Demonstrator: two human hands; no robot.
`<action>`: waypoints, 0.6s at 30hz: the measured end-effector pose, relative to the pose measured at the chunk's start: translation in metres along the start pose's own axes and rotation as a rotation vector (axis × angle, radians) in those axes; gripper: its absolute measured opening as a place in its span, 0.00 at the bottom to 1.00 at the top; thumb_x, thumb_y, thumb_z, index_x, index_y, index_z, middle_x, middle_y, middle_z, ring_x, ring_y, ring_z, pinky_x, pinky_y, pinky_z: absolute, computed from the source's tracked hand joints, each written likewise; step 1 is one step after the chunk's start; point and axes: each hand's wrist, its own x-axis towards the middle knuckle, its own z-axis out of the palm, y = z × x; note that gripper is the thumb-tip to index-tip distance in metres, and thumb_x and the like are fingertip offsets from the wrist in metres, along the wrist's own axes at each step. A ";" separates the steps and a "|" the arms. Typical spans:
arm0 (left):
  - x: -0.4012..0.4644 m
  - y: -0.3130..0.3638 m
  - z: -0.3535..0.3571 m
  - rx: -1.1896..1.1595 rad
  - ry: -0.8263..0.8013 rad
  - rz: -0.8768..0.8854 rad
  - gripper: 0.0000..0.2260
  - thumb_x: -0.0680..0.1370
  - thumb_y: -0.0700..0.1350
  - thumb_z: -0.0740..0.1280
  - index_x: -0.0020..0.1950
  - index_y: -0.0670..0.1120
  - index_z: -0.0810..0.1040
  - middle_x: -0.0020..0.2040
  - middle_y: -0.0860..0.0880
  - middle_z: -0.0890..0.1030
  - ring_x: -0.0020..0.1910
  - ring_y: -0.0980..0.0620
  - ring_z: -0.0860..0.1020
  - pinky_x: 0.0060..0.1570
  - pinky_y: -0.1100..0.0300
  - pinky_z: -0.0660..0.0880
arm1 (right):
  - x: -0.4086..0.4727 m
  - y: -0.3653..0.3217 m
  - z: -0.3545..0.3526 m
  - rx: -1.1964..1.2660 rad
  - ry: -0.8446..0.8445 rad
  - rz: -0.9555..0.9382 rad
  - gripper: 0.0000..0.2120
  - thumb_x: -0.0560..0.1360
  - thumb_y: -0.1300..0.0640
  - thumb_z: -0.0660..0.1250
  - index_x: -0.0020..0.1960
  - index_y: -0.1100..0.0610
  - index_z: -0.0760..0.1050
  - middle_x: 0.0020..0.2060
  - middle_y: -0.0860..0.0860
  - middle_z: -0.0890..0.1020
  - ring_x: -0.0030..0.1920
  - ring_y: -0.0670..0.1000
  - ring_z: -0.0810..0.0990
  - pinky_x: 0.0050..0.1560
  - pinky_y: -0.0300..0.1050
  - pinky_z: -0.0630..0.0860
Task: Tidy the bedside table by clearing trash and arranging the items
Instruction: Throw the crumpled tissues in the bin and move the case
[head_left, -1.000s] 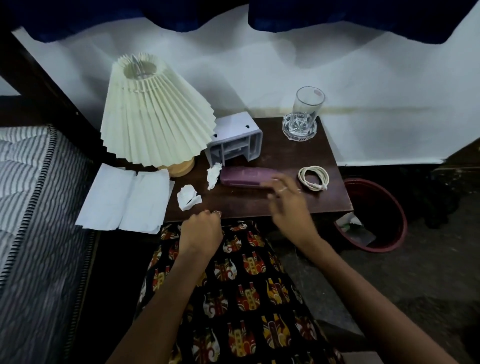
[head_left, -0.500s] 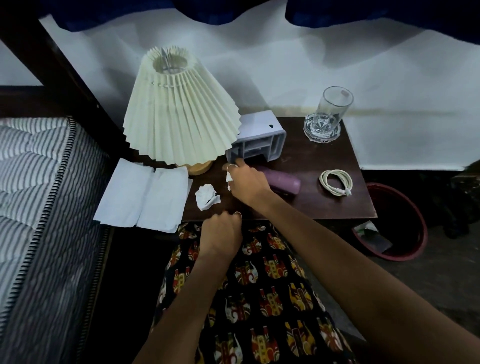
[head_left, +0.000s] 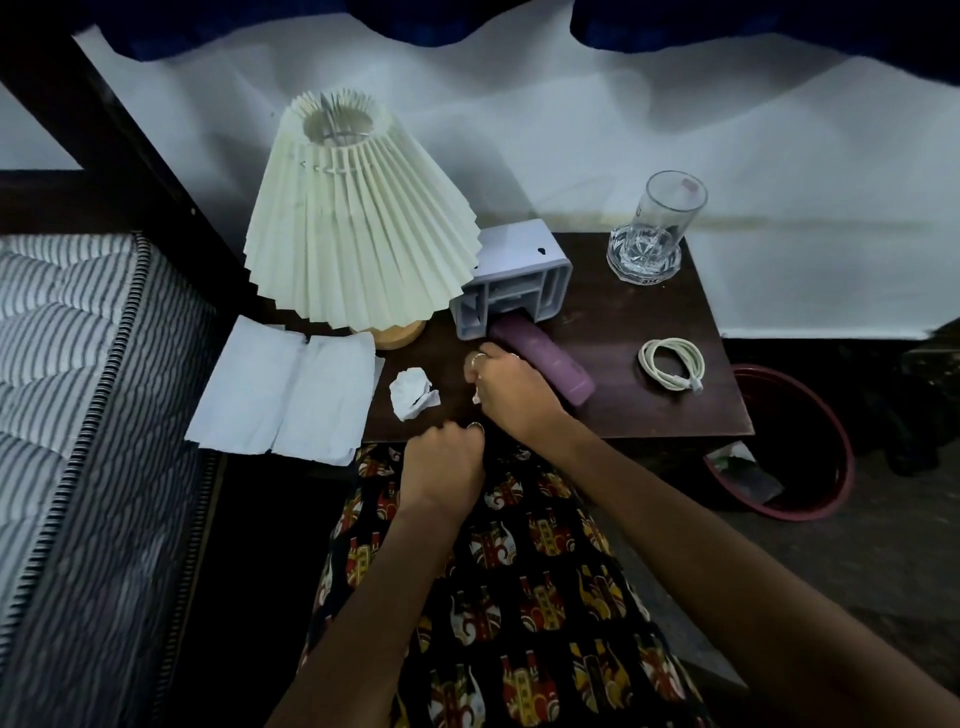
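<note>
On the dark wooden bedside table (head_left: 649, 410), my right hand (head_left: 511, 387) is closed over a small white paper scrap, a corner of which pokes out under the fingers. A crumpled white paper ball (head_left: 413, 392) lies just left of that hand. My left hand (head_left: 447, 462) rests as a fist at the table's front edge, with nothing visible in it. A purple case (head_left: 550, 366) lies diagonally behind my right hand, one end inside the grey plastic organiser (head_left: 511, 280). A coiled white cable (head_left: 672, 364) lies to the right, and a glass (head_left: 660, 228) stands at the back right.
A pleated cream lamp (head_left: 358, 218) stands at the table's back left. A creased white sheet of paper (head_left: 291, 395) overhangs the left edge beside the striped mattress (head_left: 78, 364). A red bin (head_left: 810, 452) holding some trash sits on the floor to the right.
My right hand left the purple case, reached left to the paper scrap by the lamp, closed on it and pulled back toward the front. The case now lies diagonally. My left fist stayed.
</note>
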 end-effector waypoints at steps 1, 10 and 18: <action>0.000 0.001 0.000 0.007 0.003 -0.001 0.09 0.79 0.42 0.57 0.55 0.44 0.75 0.52 0.44 0.80 0.51 0.43 0.79 0.42 0.54 0.72 | -0.009 0.004 -0.003 0.076 0.047 -0.004 0.08 0.71 0.70 0.62 0.48 0.61 0.75 0.50 0.57 0.76 0.47 0.61 0.79 0.46 0.55 0.77; 0.001 0.004 0.005 0.046 0.048 -0.022 0.11 0.81 0.43 0.55 0.56 0.46 0.75 0.52 0.45 0.81 0.50 0.44 0.80 0.43 0.54 0.74 | -0.101 0.113 -0.085 0.224 0.651 0.404 0.05 0.73 0.67 0.65 0.44 0.61 0.79 0.42 0.57 0.80 0.42 0.52 0.78 0.44 0.33 0.67; 0.002 0.005 0.006 0.041 0.063 -0.027 0.10 0.81 0.45 0.56 0.54 0.46 0.76 0.50 0.46 0.81 0.48 0.45 0.81 0.41 0.54 0.75 | -0.173 0.237 -0.102 0.247 0.551 1.001 0.10 0.70 0.67 0.63 0.48 0.65 0.81 0.46 0.64 0.83 0.51 0.61 0.81 0.55 0.49 0.74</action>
